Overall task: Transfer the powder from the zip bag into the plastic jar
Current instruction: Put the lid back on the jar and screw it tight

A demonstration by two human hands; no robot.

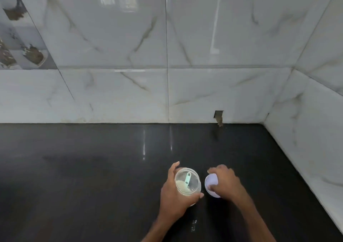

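Left hand (173,195) wraps the open plastic jar (187,183), fingers curled round its wall; I see pale powder (182,186) and a teal scoop (187,178) inside. Right hand (225,183) just beside, fingertips pinching a white lid (211,183) on the black counter (92,167). Marble-tiled wall (130,93) behind.

A home kitchen: a polished black stone counter (83,176) meets glossy marble-veined wall tiles (111,37) in a corner.

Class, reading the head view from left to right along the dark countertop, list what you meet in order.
In order: left hand → clear plastic jar, which it grips → pale lid on the countertop → right hand, holding that lid.
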